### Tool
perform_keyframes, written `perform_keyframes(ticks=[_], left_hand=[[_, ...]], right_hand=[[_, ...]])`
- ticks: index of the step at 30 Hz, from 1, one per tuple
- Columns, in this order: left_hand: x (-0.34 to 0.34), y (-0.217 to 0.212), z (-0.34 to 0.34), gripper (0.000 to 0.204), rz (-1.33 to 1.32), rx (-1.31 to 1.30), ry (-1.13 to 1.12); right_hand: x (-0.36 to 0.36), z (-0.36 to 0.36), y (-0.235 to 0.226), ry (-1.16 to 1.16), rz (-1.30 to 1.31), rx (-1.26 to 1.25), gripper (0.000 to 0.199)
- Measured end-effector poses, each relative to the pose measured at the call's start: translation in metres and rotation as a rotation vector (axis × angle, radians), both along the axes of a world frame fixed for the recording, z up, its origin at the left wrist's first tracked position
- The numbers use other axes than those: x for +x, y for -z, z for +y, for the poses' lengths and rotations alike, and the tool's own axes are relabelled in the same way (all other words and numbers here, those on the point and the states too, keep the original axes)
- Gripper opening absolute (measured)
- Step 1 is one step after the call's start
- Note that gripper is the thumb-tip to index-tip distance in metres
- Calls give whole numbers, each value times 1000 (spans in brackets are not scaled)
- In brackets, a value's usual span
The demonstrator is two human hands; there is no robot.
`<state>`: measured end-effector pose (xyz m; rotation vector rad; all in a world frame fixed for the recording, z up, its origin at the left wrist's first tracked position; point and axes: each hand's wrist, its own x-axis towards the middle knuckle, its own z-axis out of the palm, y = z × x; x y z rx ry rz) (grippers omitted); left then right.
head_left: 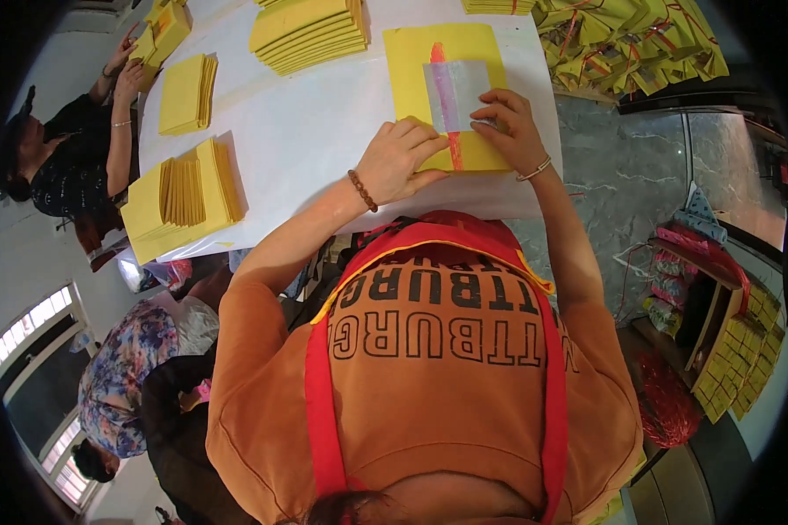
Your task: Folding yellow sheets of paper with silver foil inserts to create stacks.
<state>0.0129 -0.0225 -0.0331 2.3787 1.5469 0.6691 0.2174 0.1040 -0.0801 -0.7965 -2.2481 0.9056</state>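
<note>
On the near right of the white table lies a yellow paper sheet (407, 66), possibly part of a folded stack. A red strip (438, 52) runs along its middle, partly under a silvery-grey rectangular sheet (468, 83) with a purple band. My left hand (403, 156) rests on the yellow paper's lower left part, fingers stretched toward the strip's lower end and thumb apart at the near edge. Bent over the silvery sheet's right side, my right hand (512, 131) has its thumb and forefinger at a small greyish edge there. Its fingertips are partly hidden.
Stacks of yellow paper pieces (311, 39) stand along the white table (324, 114). A fanned yellow bundle (184, 197) sits at left. Many yellow pieces with red strips (630, 44) lie beyond the right edge. Another person's hands (127, 74) handle yellow pieces at far left.
</note>
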Motion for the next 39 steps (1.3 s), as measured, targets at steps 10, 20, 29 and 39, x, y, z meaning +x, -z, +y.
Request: perform_keyframes(ticks=[10, 20, 29, 39], left_hand=[[-3, -10, 11, 13, -418, -456, -155], [-13, -8, 22, 16, -675, -721, -259], [-20, -4, 31, 16, -776, -880, -226], [-19, -8, 34, 15, -798, -887, -201]], right_hand=[[13, 10, -6, -163, 257, -571, 57], [16, 13, 5, -218, 263, -595, 58], [18, 17, 7, -256, 256, -512, 71], [20, 20, 6, -249, 193, -410, 71]])
